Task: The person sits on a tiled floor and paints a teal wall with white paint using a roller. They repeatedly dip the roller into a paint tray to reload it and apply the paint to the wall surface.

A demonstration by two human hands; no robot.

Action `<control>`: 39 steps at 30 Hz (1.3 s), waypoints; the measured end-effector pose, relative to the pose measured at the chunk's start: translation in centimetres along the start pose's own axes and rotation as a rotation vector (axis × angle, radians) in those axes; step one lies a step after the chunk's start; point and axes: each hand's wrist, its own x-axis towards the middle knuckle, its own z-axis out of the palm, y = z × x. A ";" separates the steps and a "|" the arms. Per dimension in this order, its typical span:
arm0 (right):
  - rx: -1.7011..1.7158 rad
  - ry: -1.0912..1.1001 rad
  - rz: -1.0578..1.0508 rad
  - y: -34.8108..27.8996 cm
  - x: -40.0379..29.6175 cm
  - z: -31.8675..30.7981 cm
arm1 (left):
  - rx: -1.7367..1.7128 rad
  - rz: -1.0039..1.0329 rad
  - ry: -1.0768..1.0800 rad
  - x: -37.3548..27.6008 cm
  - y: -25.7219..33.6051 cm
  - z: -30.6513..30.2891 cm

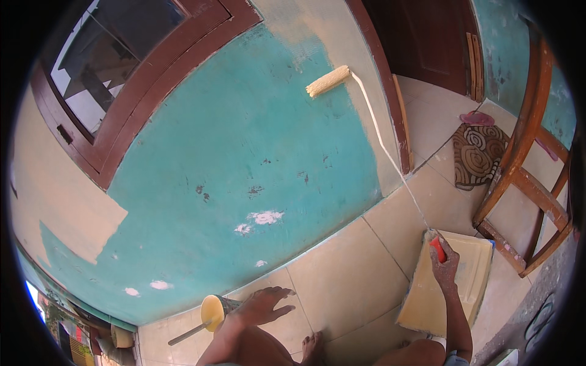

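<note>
My right hand [444, 263] grips the red handle [438, 250] of a paint roller. A long, paint-coated wire frame [377, 123] runs up from it to the cream-loaded roller sleeve [328, 81]. That sleeve lies against the turquoise wall [238, 137], beside a cream-painted strip [361, 91] along the door frame. Below my right hand is a paint tray [458, 283] coated with cream paint. My left hand [268, 302] holds nothing, its fingers apart near my knee. Beside it stands a small bucket [213, 311] of cream paint with a stick [187, 334] leaning out.
A maroon window frame [183, 78] borders the wall at upper left. At right, a wooden chair [522, 183] lies near a patterned doormat [478, 155] and a pink slipper [477, 118]. Pale patches [265, 217] mark the lower wall. The floor is tiled [343, 261].
</note>
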 end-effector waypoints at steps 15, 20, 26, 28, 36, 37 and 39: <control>-0.020 0.067 -0.177 -10.6 11.4 1.8 | 0.001 -0.007 0.016 -1.2 -0.3 0.1; -0.107 0.034 -0.058 -0.9 4.1 -1.1 | -0.006 -0.034 0.012 -1.2 0.3 -0.6; -0.190 -0.041 0.173 2.0 -2.8 -3.2 | 0.000 -0.025 0.034 -1.4 -0.3 -0.3; -0.207 -0.003 0.094 2.9 -2.9 -3.1 | 0.003 -0.019 0.034 -1.0 -0.2 -0.3; -0.152 0.036 -0.021 -2.5 3.7 0.5 | 0.036 -0.061 0.011 -0.7 -0.3 0.1; -0.157 0.044 -0.030 -2.5 3.4 0.4 | 0.031 -0.051 0.017 -0.7 -0.2 0.1; -0.162 0.056 -0.046 -2.1 2.8 0.3 | 0.021 -0.039 0.028 -0.7 0.1 0.0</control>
